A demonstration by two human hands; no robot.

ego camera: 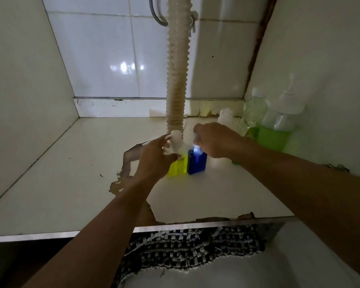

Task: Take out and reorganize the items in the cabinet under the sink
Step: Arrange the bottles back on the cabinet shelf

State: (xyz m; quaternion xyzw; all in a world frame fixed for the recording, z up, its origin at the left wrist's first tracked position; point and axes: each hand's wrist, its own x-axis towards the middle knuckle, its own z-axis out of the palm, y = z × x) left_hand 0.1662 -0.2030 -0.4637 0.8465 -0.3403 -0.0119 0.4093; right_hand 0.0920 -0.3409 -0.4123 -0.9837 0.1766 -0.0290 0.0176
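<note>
Woven mat (187,246) lies nearest, and beyond it, just in front of the hose (176,80), the left hand (154,159) grips the yellow bottle (178,166) while the right hand (214,140) pinches the touching blue bottle (197,164), both upright.
</note>
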